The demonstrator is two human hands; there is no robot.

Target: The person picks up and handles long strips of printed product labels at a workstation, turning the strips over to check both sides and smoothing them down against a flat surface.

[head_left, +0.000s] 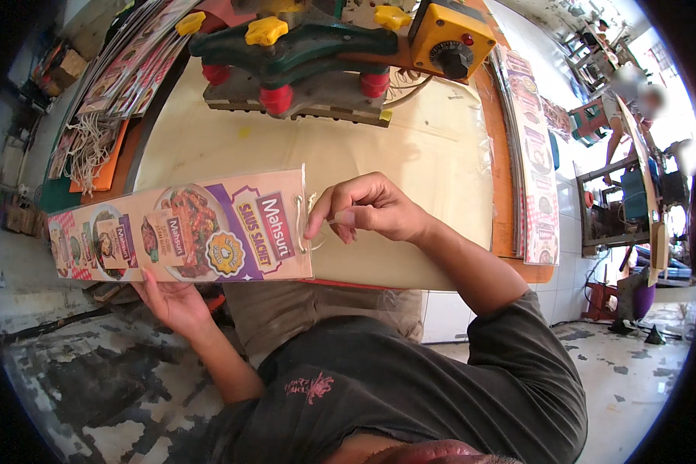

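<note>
Standing beyond printed card [189, 232], green press [294, 56], yellow box [446, 39], card stack [138, 68] left

Part of the left fingers [154, 295] lay hidden behind a long printed card [189, 224], while the right fingers [319, 220] covered some of its white cord [300, 224]; their hold on it was too small to make out. The upper edge cropped a green press [286, 58] and a card stack [124, 85]. At far right, a person's head [652, 100] was blurred.
</note>
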